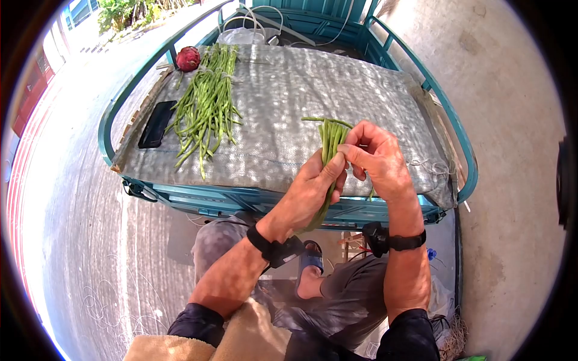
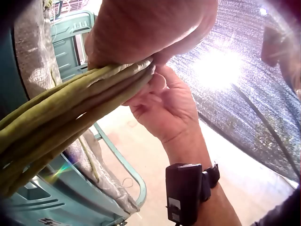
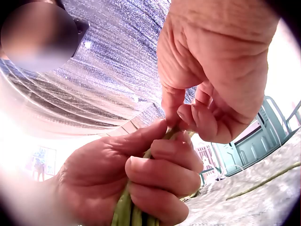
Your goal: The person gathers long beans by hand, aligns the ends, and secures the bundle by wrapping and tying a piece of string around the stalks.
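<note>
My left hand [image 1: 313,186] grips a bundle of long green beans [image 1: 332,135] close above the near edge of a grey woven sheet. Below that hand the beans hang down past the edge, and they fill the lower left of the left wrist view [image 2: 56,113]. My right hand [image 1: 379,159] meets the left thumb, its thumb and fingertips pinching at the beans [image 3: 123,207] in the right wrist view. Fingers hide exactly what is pinched there. A single long bean [image 1: 314,118] lies behind the bundle.
The grey sheet [image 1: 271,90] covers a blue-green cart bed with side rails [image 1: 454,129]. Toward the left lie a larger pile of long beans [image 1: 208,102], a red round vegetable or fruit [image 1: 188,59] and a black phone [image 1: 158,123]. White cords and a plastic bag [image 1: 241,36] sit at the back.
</note>
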`<state>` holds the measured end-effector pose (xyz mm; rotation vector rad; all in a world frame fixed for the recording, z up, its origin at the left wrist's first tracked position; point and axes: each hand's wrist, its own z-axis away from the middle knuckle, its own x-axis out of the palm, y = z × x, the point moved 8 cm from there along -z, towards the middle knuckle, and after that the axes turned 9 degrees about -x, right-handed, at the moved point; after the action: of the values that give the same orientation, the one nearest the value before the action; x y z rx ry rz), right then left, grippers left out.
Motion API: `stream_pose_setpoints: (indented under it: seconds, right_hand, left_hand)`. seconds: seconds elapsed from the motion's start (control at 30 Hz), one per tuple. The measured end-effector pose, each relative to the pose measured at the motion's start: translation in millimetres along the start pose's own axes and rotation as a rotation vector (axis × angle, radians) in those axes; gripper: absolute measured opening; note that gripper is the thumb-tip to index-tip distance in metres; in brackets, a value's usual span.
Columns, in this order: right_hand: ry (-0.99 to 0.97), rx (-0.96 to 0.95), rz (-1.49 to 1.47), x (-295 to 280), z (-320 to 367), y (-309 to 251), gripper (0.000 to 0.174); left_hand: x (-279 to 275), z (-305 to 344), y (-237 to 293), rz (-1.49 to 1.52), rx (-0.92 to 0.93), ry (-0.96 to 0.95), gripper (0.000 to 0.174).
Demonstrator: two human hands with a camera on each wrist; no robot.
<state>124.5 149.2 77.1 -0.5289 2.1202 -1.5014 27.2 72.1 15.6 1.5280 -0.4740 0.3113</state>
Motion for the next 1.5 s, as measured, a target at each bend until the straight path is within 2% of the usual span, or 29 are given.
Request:
stream_pose_setpoints:
  seconds: [0.3, 0.43, 0.53, 0.63, 0.7, 0.9, 1.1, 1.2, 1.3, 1.4, 1.5]
  right_hand:
    - [0.024, 0.023, -0.038, -0.9, 1.8, 3.1, 0.015]
    - [0.045, 0.019, -0.072, -13.5, -1.4, 8.3, 0.016]
    - [0.223, -0.033, 0.195, -50.4, -4.6, 13.6, 0.017]
    - [0.368, -0.189, 0.753, -91.6, -8.0, 43.0, 0.017]
    - [0.363, -0.112, 0.795, -102.1, -4.7, 64.9, 0.017]
    - [0.275, -0.074, 1.05, -103.0, -13.7, 107.3, 0.018]
    - [0.234, 0.055, 0.962, -110.4, -25.3, 127.5, 0.014]
    - [0.248, 0.102, 0.737, -106.5, -24.0, 119.1, 0.013]
    - [0.185, 0.14, 0.358, -90.4, -23.8, 105.5, 0.016]
    - [0.123, 0.175, 0.221, -52.9, -13.2, 62.2, 0.015]
    - [0.026, -0.014, 0.346, -17.6, -5.8, 24.1, 0.017]
  left_hand:
    - [4.0, 1.7, 9.6, -0.097, 0.047, -0.005, 0.04]
    - [-11.6, 1.5, -0.7, -0.032, -0.056, 0.128, 0.035]
    - [-29.8, -0.9, -9.8, 0.135, -0.108, 0.236, 0.033]
    - [-47.2, -1.4, -10.6, 0.189, -0.087, 0.314, 0.03]
    - [-53.2, 0.9, -9.8, 0.213, -0.077, 0.382, 0.028]
    - [-54.3, -0.6, -11.7, 0.252, -0.072, 0.357, 0.027]
    - [-54.3, 1.6, -13.0, 0.261, -0.108, 0.39, 0.026]
    - [-55.1, 1.8, -13.4, 0.259, -0.097, 0.397, 0.026]
    - [-56.0, 1.4, -16.2, 0.251, -0.098, 0.44, 0.026]
    - [-55.7, 2.2, -19.4, 0.238, -0.116, 0.482, 0.026]
    - [-56.7, 1.5, -23.3, 0.268, -0.107, 0.48, 0.026]
